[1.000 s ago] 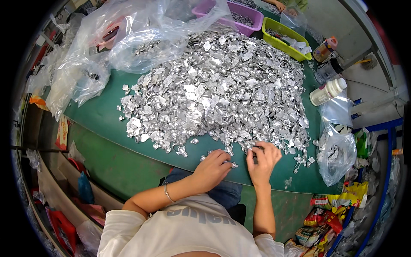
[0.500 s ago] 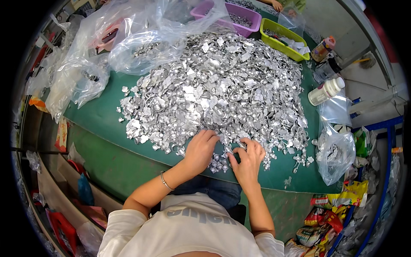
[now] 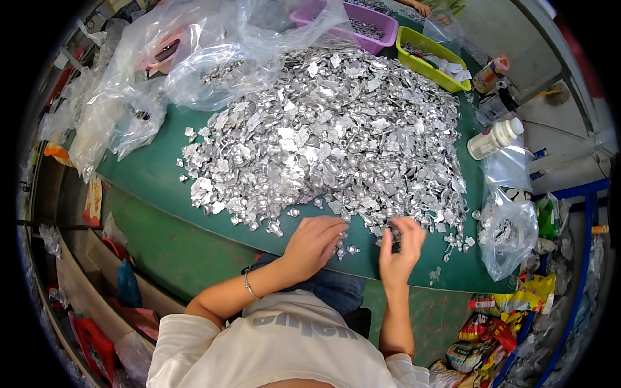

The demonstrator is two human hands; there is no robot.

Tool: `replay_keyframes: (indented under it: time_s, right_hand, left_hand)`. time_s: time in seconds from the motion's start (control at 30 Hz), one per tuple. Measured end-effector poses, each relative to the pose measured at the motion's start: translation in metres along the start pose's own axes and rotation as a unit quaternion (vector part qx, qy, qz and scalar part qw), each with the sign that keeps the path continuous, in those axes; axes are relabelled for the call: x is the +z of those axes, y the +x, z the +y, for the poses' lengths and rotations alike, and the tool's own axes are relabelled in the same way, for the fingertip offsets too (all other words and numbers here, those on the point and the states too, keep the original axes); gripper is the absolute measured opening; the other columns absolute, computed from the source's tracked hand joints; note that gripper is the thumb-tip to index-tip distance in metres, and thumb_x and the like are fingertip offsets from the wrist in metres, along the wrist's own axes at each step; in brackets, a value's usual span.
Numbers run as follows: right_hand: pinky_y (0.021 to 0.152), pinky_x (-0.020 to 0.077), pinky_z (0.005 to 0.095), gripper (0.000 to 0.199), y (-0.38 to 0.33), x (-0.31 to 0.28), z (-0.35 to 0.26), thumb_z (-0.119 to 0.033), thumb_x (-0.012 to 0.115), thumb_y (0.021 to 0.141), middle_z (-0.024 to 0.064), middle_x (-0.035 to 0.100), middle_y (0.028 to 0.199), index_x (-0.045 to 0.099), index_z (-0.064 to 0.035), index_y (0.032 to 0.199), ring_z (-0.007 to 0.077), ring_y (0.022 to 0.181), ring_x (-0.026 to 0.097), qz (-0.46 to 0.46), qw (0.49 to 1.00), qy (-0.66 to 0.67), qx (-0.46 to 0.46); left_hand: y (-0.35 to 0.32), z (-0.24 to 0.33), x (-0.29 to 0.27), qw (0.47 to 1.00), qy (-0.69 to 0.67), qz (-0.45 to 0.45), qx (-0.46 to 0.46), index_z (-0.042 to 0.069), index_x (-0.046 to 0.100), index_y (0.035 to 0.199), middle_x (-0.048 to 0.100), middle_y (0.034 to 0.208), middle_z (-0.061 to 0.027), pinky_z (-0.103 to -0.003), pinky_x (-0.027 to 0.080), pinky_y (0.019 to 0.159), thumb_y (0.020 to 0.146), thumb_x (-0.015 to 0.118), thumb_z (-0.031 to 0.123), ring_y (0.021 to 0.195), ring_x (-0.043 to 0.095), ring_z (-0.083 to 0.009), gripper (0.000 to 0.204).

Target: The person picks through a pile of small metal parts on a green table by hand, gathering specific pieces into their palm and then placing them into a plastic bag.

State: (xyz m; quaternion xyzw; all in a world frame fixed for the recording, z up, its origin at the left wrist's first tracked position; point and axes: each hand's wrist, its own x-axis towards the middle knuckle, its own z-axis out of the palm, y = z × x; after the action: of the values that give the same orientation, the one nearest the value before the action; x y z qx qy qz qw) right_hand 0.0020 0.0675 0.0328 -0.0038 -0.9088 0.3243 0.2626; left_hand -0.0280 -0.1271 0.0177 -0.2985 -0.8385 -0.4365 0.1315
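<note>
A broad heap of small silvery metal castings (image 3: 336, 129) lies on the green tabletop (image 3: 155, 168). At its near edge my left hand (image 3: 314, 244) is bent over a few loose castings (image 3: 343, 251), fingers together and curled. What its fingertips hold, if anything, is hidden. To its right, my right hand (image 3: 401, 251) is cupped, thumb and fingers curled around a small cluster of grey metal pieces (image 3: 396, 238). Both hands stay low, close to the table's front edge. A few single castings (image 3: 293, 212) lie apart from the heap, beyond my left hand.
Clear plastic bags (image 3: 220, 71) cover the far left. At the back stand a purple basket (image 3: 381, 42) and a yellow-green basket (image 3: 433, 74). A white bottle (image 3: 495, 139) and a tied clear bag (image 3: 508, 239) line the right. Another person's hand (image 3: 424, 10) shows at the far edge.
Both hands have drawn back from the heap toward me, the right one also moving rightward. The small cluster between them is now more scattered, and a gap shows at the heap's near edge.
</note>
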Motion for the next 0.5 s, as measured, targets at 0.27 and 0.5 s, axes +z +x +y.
replay_keyframes:
  time_s: [0.27,0.5]
  right_hand:
    - [0.105,0.0364,0.0434,0.054,-0.023,0.024,-0.024,-0.006,0.071,0.077,0.0147,0.053,0.133,0.054,0.0007,0.127,0.0358,0.128,0.045,-0.301,0.928,0.208,-0.071]
    - [0.107,0.0342,0.0505,0.062,-0.008,0.041,-0.031,-0.022,0.078,0.069,0.0093,0.053,0.135,0.059,-0.0089,0.126,0.0350,0.130,0.044,-0.328,0.920,0.125,-0.172]
  left_hand:
    - [-0.083,0.000,-0.018,0.604,-0.557,-0.389,-0.417,-0.002,0.058,0.121,0.065,0.111,-0.0146,-0.032,0.051,0.086,0.100,0.049,0.024,0.098,0.064,-0.0205,0.035]
    - [-0.098,-0.031,0.010,0.277,-0.834,-0.195,-0.436,-0.008,0.046,0.130,0.047,0.135,-0.0303,-0.053,0.033,0.110,0.099,0.039,0.035,0.128,0.046,-0.0411,0.054]
